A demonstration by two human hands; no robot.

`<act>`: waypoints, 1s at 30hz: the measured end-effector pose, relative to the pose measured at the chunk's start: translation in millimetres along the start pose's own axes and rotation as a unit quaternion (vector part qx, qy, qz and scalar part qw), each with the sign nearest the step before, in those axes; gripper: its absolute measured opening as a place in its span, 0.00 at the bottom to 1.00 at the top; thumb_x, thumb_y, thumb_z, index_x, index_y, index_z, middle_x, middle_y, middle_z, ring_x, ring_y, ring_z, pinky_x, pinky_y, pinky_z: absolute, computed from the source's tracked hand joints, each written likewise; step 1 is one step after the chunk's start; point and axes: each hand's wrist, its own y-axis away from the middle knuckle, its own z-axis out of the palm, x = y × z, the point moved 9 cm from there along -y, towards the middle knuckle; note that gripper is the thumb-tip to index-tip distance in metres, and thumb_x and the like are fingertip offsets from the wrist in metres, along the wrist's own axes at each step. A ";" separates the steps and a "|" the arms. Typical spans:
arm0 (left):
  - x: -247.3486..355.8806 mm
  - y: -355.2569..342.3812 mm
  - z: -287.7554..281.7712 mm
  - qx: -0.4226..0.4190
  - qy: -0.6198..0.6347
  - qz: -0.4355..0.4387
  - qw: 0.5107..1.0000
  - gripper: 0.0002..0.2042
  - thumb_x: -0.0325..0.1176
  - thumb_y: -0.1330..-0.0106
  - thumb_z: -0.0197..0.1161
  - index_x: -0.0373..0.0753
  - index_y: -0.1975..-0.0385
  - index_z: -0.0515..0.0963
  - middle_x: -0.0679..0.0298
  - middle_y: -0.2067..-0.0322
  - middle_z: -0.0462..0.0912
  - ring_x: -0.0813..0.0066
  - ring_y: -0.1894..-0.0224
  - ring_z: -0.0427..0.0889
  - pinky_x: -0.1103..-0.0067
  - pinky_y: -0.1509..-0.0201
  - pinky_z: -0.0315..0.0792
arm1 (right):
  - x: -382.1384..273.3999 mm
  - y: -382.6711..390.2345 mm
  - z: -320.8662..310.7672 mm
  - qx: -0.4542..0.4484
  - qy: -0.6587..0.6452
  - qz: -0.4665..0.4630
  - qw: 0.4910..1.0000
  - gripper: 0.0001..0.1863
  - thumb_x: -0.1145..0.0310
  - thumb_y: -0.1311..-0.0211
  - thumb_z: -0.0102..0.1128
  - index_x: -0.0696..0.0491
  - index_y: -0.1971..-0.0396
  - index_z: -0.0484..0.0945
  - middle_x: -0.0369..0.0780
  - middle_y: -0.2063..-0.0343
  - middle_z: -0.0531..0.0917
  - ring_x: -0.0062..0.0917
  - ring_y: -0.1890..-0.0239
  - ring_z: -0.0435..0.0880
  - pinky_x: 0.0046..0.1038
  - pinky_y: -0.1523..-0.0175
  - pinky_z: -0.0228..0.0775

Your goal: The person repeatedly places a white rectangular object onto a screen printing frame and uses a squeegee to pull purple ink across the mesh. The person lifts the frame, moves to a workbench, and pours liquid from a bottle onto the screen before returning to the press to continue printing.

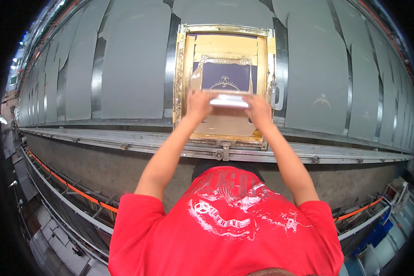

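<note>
A wide squeegee (230, 101) spans the inside of a screen printing frame (179, 69), slightly blurred. My left hand (198, 105) grips its left end, and my right hand (259, 110) closes round its right end. Ahead of the blade, the dark purple mesh (237, 72) shows a sunburst-like arch design. Beige ink (227, 124) covers the mesh on my side of the squeegee, with more smeared along the far edge. Yellowish tape borders the mesh inside the stained frame. The blade's lower edge is hidden.
Grey fabric pieces (133, 60) lie in a row along the long table; one piece (317, 69) at right carries a small pale print. A metal rail (101, 137) with a clamp (225, 151) runs along the near edge. Behind me is another rail with an orange strip (69, 184).
</note>
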 end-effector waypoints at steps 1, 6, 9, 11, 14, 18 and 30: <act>3.3 19.9 3.1 -0.007 0.011 -0.005 1.000 0.18 0.23 0.49 0.66 0.54 0.61 0.88 0.73 0.57 0.88 0.71 0.55 0.82 0.66 0.44 0.65 | -4.8 15.5 5.4 -0.010 0.000 -0.009 1.000 0.24 0.72 0.56 0.74 0.49 0.53 0.84 0.39 0.54 0.83 0.38 0.50 0.79 0.37 0.43 0.74; 19.2 66.5 -9.8 0.070 0.023 0.030 0.997 0.16 0.26 0.51 0.70 0.53 0.62 0.86 0.76 0.57 0.88 0.72 0.56 0.82 0.67 0.47 0.65 | 20.7 34.9 -6.9 -0.022 -0.175 0.029 0.984 0.27 0.60 0.54 0.79 0.53 0.52 0.83 0.43 0.51 0.81 0.38 0.46 0.78 0.38 0.40 0.70; 24.7 61.1 -6.7 0.064 0.010 0.040 0.997 0.18 0.28 0.52 0.71 0.53 0.60 0.84 0.77 0.55 0.87 0.72 0.54 0.82 0.68 0.46 0.64 | 142.3 10.7 -51.4 0.232 -0.127 0.161 0.951 0.26 0.55 0.44 0.73 0.52 0.48 0.82 0.44 0.54 0.81 0.33 0.55 0.78 0.36 0.49 0.72; 27.6 60.6 -5.9 0.053 0.007 0.040 0.998 0.19 0.28 0.52 0.72 0.53 0.59 0.84 0.76 0.55 0.87 0.73 0.53 0.82 0.68 0.46 0.64 | 179.2 -4.3 -37.9 0.228 -0.151 0.232 0.934 0.20 0.57 0.38 0.68 0.49 0.50 0.83 0.42 0.63 0.82 0.29 0.64 0.79 0.33 0.56 0.72; 25.0 75.4 -3.1 0.044 0.029 0.029 0.998 0.20 0.25 0.54 0.71 0.52 0.58 0.84 0.74 0.54 0.86 0.73 0.51 0.81 0.62 0.44 0.64 | 178.4 -22.6 -25.8 0.184 -0.194 0.262 0.927 0.14 0.58 0.33 0.63 0.48 0.54 0.85 0.38 0.77 0.80 0.26 0.73 0.77 0.32 0.64 0.71; 20.7 100.0 -19.6 0.078 0.040 0.030 0.996 0.21 0.25 0.52 0.70 0.52 0.56 0.83 0.75 0.53 0.86 0.73 0.50 0.81 0.64 0.44 0.63 | 121.3 -27.6 -56.8 0.271 -0.161 0.231 0.921 0.11 0.60 0.31 0.60 0.49 0.58 0.85 0.37 0.80 0.79 0.23 0.76 0.76 0.33 0.67 0.69; -264.8 184.3 -119.9 0.059 -0.048 -0.052 0.996 0.20 0.22 0.51 0.63 0.50 0.57 0.85 0.69 0.54 0.87 0.67 0.50 0.82 0.58 0.42 0.63 | -130.2 -125.1 126.1 0.293 -0.264 0.166 0.904 0.17 0.61 0.27 0.55 0.59 0.51 0.81 0.45 0.57 0.87 0.31 0.53 0.85 0.32 0.45 0.73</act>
